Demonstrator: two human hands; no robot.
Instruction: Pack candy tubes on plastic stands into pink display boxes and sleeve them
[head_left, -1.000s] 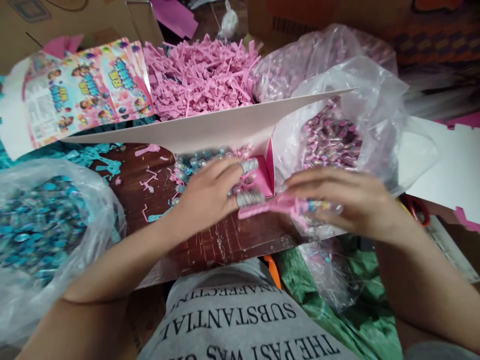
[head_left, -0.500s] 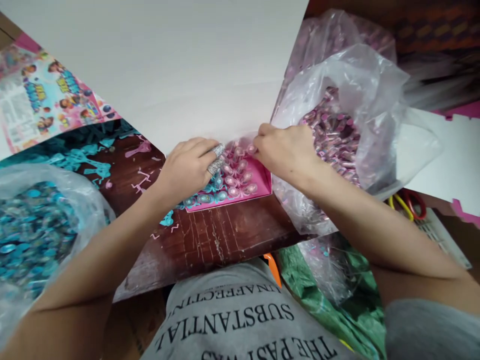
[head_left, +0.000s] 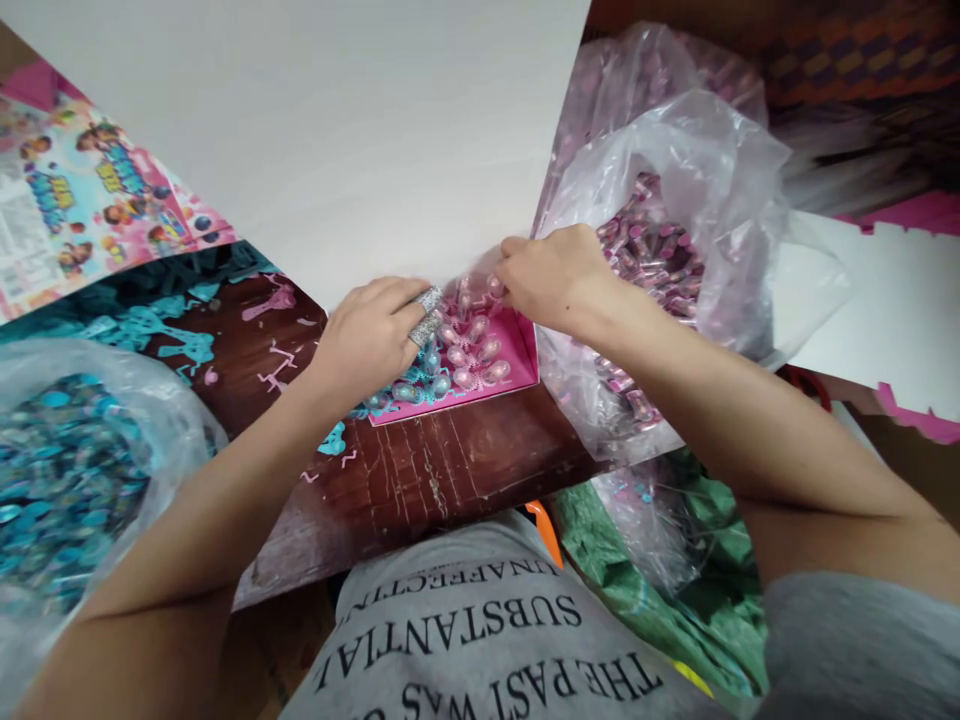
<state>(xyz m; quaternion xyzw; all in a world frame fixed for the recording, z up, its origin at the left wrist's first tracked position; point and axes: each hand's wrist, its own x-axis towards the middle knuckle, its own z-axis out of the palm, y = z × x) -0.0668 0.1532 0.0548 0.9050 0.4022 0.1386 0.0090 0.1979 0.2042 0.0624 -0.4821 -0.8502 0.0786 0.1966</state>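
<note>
A shallow pink box holds rows of small clear capsules, pink ones on the right and teal ones on the left. My right hand is closed in a pinch at the box's back right corner, with a pink capsule at its fingertips. Over the left part of the box lies my left hand, fingers curled down among the capsules. Silvery bands wrap two of its fingers. The left fingertips are hidden, so what they hold does not show.
A clear bag of pink capsules stands to the right; a bag of teal pieces sits at the left. Behind the box rises a large white panel. Teal and pink plastic scraps lie on the brown table. Printed card is at far left.
The camera view has shifted slightly. My right hand stays at the box's back right corner with its fingers pinched, turned a little. My left hand has hardly moved over the teal capsules.
</note>
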